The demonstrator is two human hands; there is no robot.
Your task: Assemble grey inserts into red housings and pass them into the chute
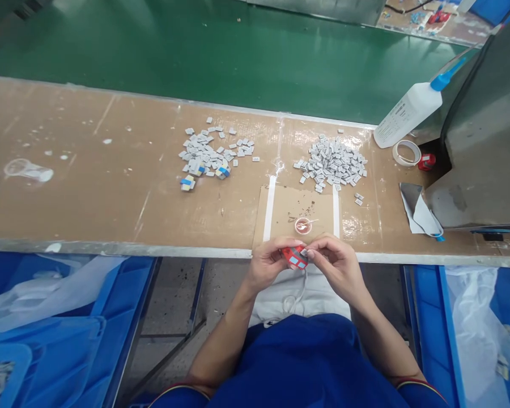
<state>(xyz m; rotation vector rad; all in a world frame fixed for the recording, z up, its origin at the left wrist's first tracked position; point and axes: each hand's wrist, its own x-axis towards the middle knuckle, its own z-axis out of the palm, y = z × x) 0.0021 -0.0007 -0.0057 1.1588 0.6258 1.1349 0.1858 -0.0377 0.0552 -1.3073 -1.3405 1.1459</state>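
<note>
My left hand [264, 265] is closed round a small red toy car [294, 258] with light blue windows and a grey patch on top. Thumb and forefinger of my right hand [336, 265] pinch a small grey piece [305, 253] against the car's right side. Both hands are just over the table's front edge. Just beyond them a small round dish [303, 226] of reddish liquid, with a thin stick in it, stands on a cardboard sheet [261, 218]. Past the dish lies a heap of small grey pieces [335, 161].
Left of centre are more grey pieces [204, 147] and several yellow-and-blue parts [187, 183]. On the right stand a white bottle [408, 115] with a blue nozzle, a tape roll [407, 153] and a metal box [488, 136]. Blue crates [63, 351] flank my seat. A green belt [187, 56] runs behind.
</note>
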